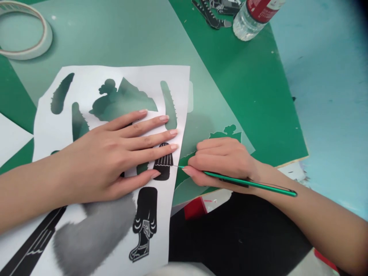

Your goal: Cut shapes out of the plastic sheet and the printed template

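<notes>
My left hand [115, 157] lies flat with fingers spread on a white printed sheet [138, 76], pressing it down. Several shapes are cut out of the sheet, and the green surface shows through. Dark printed figures remain on it, among them a striped sleeve-like piece [163, 172] under my left fingertips and a black leg with a boot [145, 222]. My right hand [221, 161] is closed around a slim green-handled craft knife [267, 188]. Its fine tip reaches the right edge of the striped piece; whether it is a blade or a needle is too small to tell.
A translucent sheet [138, 34] lies beneath the paper on the green mat [247, 76]. A tape roll [43, 42] sits at upper left. A water bottle [247, 25] stands at the top right beside black cut pieces [211, 15]. The light-blue tabletop [324, 96] extends right.
</notes>
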The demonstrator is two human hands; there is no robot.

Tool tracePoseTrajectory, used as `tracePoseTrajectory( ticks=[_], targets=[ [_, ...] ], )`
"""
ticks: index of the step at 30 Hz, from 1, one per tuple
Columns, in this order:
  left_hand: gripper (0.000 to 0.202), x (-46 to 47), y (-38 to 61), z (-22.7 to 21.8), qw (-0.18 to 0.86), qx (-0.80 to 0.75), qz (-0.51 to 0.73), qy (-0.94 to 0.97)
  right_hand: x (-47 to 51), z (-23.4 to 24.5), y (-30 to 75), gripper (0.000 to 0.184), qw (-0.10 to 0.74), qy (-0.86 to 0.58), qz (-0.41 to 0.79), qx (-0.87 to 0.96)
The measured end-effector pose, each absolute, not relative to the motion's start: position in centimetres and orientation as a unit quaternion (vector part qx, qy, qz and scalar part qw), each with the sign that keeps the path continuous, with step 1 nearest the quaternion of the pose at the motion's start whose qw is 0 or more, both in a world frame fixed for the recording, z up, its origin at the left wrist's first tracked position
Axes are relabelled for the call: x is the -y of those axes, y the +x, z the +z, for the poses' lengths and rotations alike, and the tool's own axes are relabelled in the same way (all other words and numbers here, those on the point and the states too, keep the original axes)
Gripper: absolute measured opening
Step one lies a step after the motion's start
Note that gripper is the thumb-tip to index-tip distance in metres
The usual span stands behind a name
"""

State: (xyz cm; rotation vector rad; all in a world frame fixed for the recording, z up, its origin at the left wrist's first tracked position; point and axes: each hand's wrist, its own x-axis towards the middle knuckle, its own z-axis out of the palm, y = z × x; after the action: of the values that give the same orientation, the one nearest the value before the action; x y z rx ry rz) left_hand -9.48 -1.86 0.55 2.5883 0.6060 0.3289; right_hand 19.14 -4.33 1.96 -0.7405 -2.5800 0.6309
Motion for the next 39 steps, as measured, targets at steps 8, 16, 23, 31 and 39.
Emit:
tracePoseTrajectory(
  ticks=[8,16,23,31,39],
  targets=[
    [0.052,2.0,-9.3,0.5,0.23,-0.223,0.118,0.94,5.4,1.9,18.7,0.035,0.23,-0.3,0.207,0.903],
    [0.052,1.9,-9.4,0.6,0.23,-0.23,0.112,0.939,5.4,1.7,18.8,0.034,0.235,-0.307,0.231,0.893],
    [0.052,1.9,-9.4,0.6,0.234,-0.227,0.116,0.938,5.4,1.7,18.8,0.035,0.231,-0.305,0.221,0.897],
    [0.053,1.9,-9.4,0.5,0.228,-0.222,0.111,0.941,5.4,1.6,18.8,0.037,0.229,-0.3,0.218,0.9],
    [0.048,2.0,-9.3,0.5,0.198,-0.218,0.123,0.948,5.7,1.7,18.6,0.039,0.225,-0.313,0.217,0.897]
  ],
)
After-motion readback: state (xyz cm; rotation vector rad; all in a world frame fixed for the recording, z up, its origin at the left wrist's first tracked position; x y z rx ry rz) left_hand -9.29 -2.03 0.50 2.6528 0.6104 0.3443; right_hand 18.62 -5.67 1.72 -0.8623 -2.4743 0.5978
